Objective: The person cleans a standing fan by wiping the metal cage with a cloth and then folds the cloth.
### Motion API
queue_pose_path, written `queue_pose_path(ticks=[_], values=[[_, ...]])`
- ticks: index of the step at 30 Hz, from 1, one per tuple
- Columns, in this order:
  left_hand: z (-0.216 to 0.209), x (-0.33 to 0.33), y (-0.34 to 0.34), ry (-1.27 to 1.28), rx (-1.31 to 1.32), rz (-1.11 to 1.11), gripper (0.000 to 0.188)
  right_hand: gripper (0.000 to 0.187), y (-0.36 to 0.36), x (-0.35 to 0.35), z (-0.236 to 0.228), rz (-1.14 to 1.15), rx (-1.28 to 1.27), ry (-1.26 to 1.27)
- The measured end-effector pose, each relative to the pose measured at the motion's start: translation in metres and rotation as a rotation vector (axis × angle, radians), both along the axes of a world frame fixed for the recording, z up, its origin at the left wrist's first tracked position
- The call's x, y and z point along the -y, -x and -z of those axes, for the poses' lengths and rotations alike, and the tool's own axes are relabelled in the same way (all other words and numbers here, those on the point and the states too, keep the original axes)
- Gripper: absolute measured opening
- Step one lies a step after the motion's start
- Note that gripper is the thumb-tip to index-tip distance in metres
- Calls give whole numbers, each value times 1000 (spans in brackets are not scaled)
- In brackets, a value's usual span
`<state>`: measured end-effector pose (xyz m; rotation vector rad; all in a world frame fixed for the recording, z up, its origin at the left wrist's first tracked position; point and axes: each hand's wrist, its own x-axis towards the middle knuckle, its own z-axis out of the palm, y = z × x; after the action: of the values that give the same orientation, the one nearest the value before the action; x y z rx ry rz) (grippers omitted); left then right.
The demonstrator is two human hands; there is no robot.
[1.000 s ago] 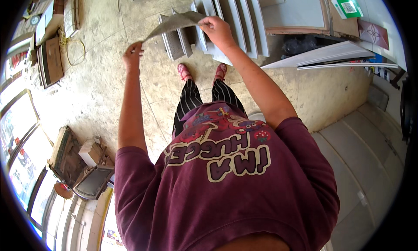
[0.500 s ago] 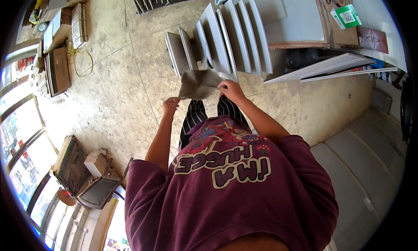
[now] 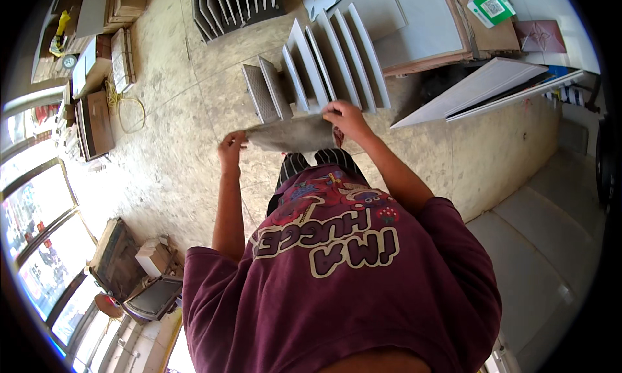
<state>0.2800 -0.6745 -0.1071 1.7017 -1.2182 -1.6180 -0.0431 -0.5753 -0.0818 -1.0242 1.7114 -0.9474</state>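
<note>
I hold a grey cloth stretched nearly flat between both hands, in front of my body. My left hand pinches its left end and my right hand grips its right end. Just beyond the cloth stands a row of white and grey tiles set on edge in a floor rack. My striped trouser legs show below the cloth.
A second tile rack stands farther off. Large flat tiles lie at upper right, with white panels leaning beside them. Boxes and a coiled cable line the left. Pale steps lie at right.
One second ago I held the cloth high and spread with arms out. Then I brought my hands close with the cloth bunched. Now it is pulled flat again, lower and nearer my body.
</note>
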Motion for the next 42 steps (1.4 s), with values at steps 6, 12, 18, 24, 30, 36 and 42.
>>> queue_pose_path(ticks=[6,12,18,24,30,36,42], values=[[-76,44,52,278,-211,-52,20,11,48,65,-62,80,-23,349],[-64,43,111,304,-267,-18,19,11,98,75,-86,205,-195,579],[14,14,172,74,-150,146,21,11,141,19,-27,355,-344,365],[74,-39,178,73,91,447,19,12,139,-74,24,321,-401,67],[92,-95,122,-60,109,564,20,13,100,-165,52,296,-264,-95],[85,-121,55,-202,170,580,22,16,60,-192,42,53,-15,-299],[65,-106,2,-283,204,482,17,17,36,-139,3,-174,164,-315]])
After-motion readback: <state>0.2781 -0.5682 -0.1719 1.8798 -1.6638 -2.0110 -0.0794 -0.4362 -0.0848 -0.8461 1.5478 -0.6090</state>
